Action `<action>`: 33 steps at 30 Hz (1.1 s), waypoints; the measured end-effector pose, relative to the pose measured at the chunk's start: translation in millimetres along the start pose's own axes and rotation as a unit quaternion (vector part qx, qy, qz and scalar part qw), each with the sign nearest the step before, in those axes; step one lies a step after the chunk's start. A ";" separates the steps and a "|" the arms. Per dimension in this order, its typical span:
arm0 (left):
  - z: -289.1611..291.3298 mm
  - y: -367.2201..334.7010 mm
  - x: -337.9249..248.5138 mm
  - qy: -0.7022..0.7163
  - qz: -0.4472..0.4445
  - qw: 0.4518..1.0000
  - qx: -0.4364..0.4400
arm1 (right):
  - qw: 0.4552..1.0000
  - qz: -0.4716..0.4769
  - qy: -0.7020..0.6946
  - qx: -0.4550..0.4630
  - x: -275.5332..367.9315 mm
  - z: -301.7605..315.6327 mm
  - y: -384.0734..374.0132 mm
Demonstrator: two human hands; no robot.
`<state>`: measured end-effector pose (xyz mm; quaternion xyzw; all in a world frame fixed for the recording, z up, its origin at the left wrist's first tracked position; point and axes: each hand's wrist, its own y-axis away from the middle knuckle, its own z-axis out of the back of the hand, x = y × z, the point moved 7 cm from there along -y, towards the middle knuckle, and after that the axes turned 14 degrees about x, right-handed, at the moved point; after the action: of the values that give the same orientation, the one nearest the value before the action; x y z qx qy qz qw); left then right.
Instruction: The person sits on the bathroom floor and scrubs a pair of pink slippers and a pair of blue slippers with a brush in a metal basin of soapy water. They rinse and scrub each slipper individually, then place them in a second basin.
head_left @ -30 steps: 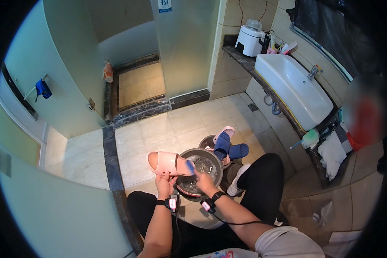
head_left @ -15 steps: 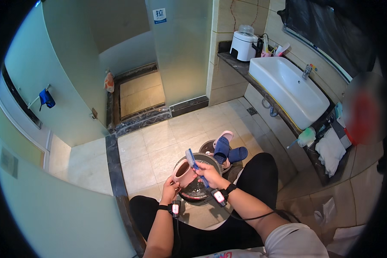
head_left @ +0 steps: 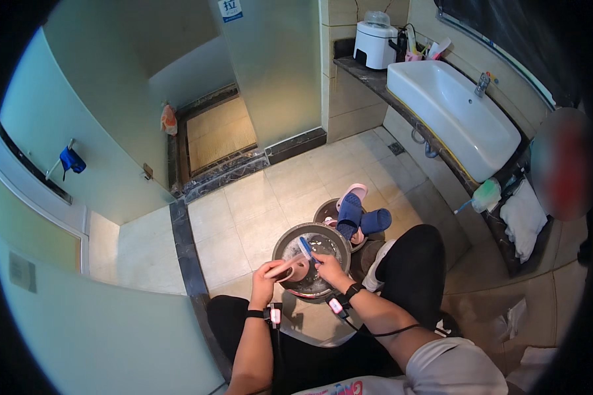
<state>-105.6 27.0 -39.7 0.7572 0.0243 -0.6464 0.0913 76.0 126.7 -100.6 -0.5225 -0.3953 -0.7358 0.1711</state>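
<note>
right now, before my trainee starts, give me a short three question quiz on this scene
1. Which hand holds the blue scrub brush?
2. True or false: the left hand holds a toothbrush.
3. Where are the two blue slippers: (a) in the sink, (b) on the counter, (c) piled at the container beyond the grey basin?

Key: 1. The right hand. 2. False; it holds a pink slipper. 3. c.

Blk trousers (head_left: 412, 276), lt-grey short sleeve (head_left: 451, 368) near R, blk wrist straps (head_left: 354, 290) w/ sm. lit boxes (head_left: 275, 316), L & R, thin blk cables (head_left: 385, 334).
</note>
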 end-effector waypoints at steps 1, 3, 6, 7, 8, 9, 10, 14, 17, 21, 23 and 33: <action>0.1 0.1 0.6 -0.023 -0.022 0.999 0.024 | 0.989 -0.028 -0.143 0.001 -3.7 -5.0 -0.9; -6.7 -3.5 -5.6 -0.111 -0.039 0.991 0.055 | 0.906 -0.098 -0.411 -0.008 -6.3 -13.3 1.8; -9.0 -3.0 -3.2 -0.241 -0.115 0.957 0.116 | 0.858 -0.108 -0.500 0.054 -8.0 -24.6 -4.4; -2.8 -5.2 6.0 -0.175 -0.055 0.980 0.079 | 0.839 -0.097 -0.530 0.081 -13.1 -27.8 -7.9; 1.5 -4.9 16.9 -0.107 0.006 0.993 0.040 | 0.832 -0.072 -0.546 0.072 -18.1 -28.3 -13.5; 4.2 -2.9 28.9 -0.038 0.067 0.997 0.000 | 0.828 -0.058 -0.556 0.056 -24.9 -29.9 -17.9; 3.1 9.3 23.3 0.060 0.188 0.974 -0.108 | 0.823 -0.045 -0.564 0.042 -26.7 -33.1 -22.2; 3.4 8.4 44.4 0.287 0.154 0.945 -0.029 | 0.829 -0.031 -0.559 -0.022 -43.4 -40.4 -35.9; -12.4 8.3 24.5 0.490 0.167 0.855 -0.009 | 0.847 -0.018 -0.527 -0.069 -78.9 -41.7 -45.8; 11.2 16.8 86.7 0.292 0.255 0.913 -0.124 | 0.920 -0.098 -0.379 0.031 -103.9 -54.5 -59.8; 19.1 8.0 93.6 0.197 0.249 0.941 -0.118 | 0.989 -0.075 0.075 -0.104 -115.0 -22.3 -74.1; 29.9 -1.3 87.5 0.019 0.154 0.976 -0.154 | 0.952 -0.180 -0.233 0.088 -134.4 -18.7 -62.0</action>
<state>-120.7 16.1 -130.3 0.7407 0.0084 -0.5986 0.3049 76.1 129.8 -249.8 -0.5826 -0.5751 -0.5741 -0.0156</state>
